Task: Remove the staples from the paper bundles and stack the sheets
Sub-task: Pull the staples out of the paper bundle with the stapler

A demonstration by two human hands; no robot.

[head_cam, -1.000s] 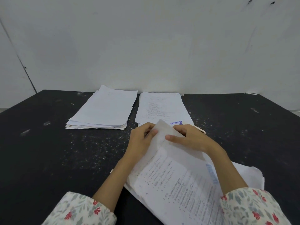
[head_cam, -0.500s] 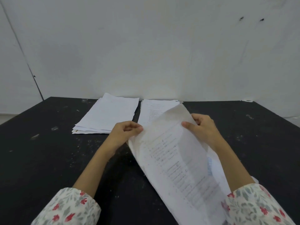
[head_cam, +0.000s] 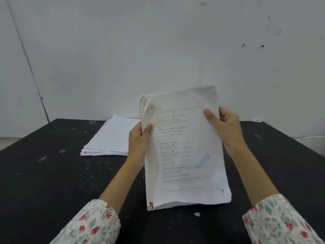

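Bundle (head_cam: 184, 155) stands upright, long axis vertical, bottom edge resting on the black table (head_cam: 52, 173), left hand (head_cam: 139, 140) and right hand (head_cam: 226, 127) pinching its upper side edges, finished stack (head_cam: 109, 138) lying beyond-left, nearer the left hand.

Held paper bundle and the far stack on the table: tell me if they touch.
Cannot tell. In the head view the held paper bundle, gripped by both hands, covers the right edge of the far stack.

The upright paper bundle (head_cam: 184, 152) blocks the table's (head_cam: 44, 182) middle and a sheet stack (head_cam: 109, 138) occupies far left-centre, while bare black surface lies either side.
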